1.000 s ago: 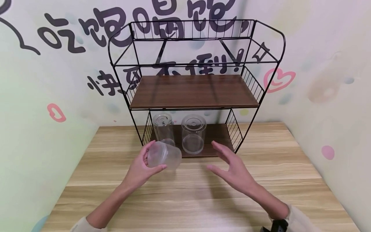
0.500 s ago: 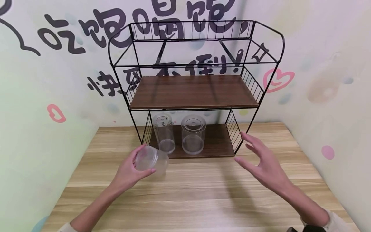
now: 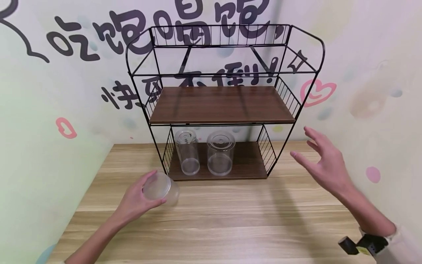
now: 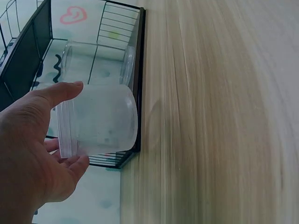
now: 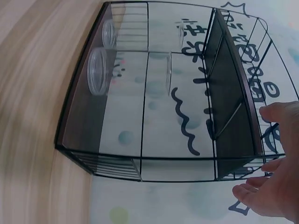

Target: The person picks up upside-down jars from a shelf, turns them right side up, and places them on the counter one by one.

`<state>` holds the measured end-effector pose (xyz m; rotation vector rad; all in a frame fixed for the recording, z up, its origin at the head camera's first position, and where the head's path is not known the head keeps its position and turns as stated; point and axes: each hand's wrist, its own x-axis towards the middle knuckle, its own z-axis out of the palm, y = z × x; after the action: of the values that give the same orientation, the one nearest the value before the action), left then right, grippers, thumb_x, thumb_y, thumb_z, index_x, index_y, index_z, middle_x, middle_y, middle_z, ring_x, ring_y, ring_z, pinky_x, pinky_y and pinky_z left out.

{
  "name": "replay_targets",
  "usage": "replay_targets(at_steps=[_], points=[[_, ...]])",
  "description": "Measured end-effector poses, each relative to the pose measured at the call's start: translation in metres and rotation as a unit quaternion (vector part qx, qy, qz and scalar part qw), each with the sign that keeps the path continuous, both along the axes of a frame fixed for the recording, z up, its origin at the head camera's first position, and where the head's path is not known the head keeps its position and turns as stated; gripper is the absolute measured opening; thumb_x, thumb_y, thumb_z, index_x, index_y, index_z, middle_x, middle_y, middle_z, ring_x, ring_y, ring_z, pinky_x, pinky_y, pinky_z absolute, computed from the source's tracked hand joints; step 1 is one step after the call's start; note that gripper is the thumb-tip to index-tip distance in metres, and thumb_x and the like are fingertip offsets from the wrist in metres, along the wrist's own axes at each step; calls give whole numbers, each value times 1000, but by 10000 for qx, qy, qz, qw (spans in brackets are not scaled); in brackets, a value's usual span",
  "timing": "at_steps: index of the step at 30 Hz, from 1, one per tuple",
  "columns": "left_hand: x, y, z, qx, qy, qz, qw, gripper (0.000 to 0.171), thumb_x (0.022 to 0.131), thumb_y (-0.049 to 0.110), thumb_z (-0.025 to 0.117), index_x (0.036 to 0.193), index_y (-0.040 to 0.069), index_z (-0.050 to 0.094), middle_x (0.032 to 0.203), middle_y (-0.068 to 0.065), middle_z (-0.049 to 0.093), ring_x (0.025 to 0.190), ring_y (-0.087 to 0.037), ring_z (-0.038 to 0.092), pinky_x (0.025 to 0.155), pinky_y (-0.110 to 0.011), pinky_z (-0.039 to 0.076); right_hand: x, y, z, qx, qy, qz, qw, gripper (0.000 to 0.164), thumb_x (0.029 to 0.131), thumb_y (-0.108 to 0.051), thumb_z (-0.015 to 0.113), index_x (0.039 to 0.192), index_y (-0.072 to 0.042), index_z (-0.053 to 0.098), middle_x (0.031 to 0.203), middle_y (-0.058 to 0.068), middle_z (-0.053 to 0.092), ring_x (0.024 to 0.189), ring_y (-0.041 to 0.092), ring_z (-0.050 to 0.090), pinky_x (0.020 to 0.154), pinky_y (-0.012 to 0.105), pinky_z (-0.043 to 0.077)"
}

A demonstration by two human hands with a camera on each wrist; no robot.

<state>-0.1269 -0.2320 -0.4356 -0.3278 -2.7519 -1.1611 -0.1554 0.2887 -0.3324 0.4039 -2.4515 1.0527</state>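
In the head view my left hand [image 3: 133,201] grips a translucent plastic jar [image 3: 157,187] by its lid end, in front of the rack's lower left. The left wrist view shows the same jar [image 4: 103,120] lying sideways between thumb and fingers, above the wooden tabletop. To the right of the black wire rack [image 3: 293,126], my right hand [image 3: 331,167] hangs in the air with fingers spread and holds nothing. On the rack's lower shelf stand a narrow clear jar [image 3: 189,156] and a wider clear jar [image 3: 220,157], side by side toward the left.
The rack's brown upper shelf [image 3: 221,104] sits above the jars, with wire railings at its sides. Behind the wooden table [image 3: 230,220] rises a painted wall [image 3: 362,91] with dark lettering. More wall bounds the table on both sides.
My left hand has drawn the translucent jar left and toward me, away from the clear jars. My right hand has moved right and up, away from the lower shelf.
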Motion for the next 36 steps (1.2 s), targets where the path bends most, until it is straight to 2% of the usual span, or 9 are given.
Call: replay_targets(at_steps=[3, 10, 14, 21, 27, 31, 36], points=[[1, -5, 0, -75, 17, -3, 10000, 101, 71, 24, 100, 152, -6, 48, 142, -29, 62, 129, -51, 58, 102, -68, 53, -11, 6, 7, 6, -101, -7, 9999, 86, 90, -11, 85, 163, -5, 39, 163, 23, 44, 135, 53, 54, 99, -4, 38], [0, -16, -2, -197, -59, 47, 9998, 101, 70, 22, 100, 151, -7, 47, 140, -31, 63, 128, -53, 58, 103, -69, 52, -36, 12, 23, -109, -422, 18, 9990, 92, 88, -13, 88, 165, -9, 36, 168, 14, 38, 147, 42, 46, 97, -3, 41], [-1, -20, -3, -312, -73, 87, 9994, 102, 70, 23, 100, 151, -7, 47, 140, -32, 61, 127, -54, 58, 101, -70, 53, -47, 13, 29, -103, -508, 17, 9987, 95, 88, -15, 88, 166, -13, 34, 170, 9, 35, 149, 40, 44, 99, -1, 42], [-2, -25, -7, -321, -54, 96, 9994, 100, 68, 18, 100, 150, -9, 48, 139, -34, 61, 126, -55, 58, 101, -71, 52, -63, 10, 40, -115, -638, 78, 9979, 97, 89, -20, 88, 168, -16, 31, 167, 15, 39, 146, 42, 47, 99, 1, 43], [-4, -28, -13, -283, -35, 64, 9996, 101, 67, 15, 100, 150, -10, 47, 137, -34, 62, 126, -54, 58, 102, -68, 52, -73, 5, 47, -176, -730, 277, 9968, 102, 89, -19, 88, 169, -25, 26, 171, 6, 33, 146, 40, 48, 97, 2, 46], [-4, -30, -14, -282, -20, 75, 9996, 100, 67, 15, 100, 149, -10, 48, 136, -33, 63, 126, -52, 59, 101, -65, 53, -80, 2, 49, -151, -709, 417, 9965, 105, 88, -17, 89, 169, -24, 23, 173, 2, 29, 150, 34, 44, 105, 9, 46], [-4, -31, -17, -322, 35, 47, 9995, 100, 65, 14, 100, 148, -11, 49, 135, -33, 64, 123, -52, 61, 98, -64, 54, -84, -2, 50, -64, -700, 427, 9966, 106, 87, -20, 90, 170, -22, 23, 170, 9, 36, 149, 36, 46, 114, 21, 45]])
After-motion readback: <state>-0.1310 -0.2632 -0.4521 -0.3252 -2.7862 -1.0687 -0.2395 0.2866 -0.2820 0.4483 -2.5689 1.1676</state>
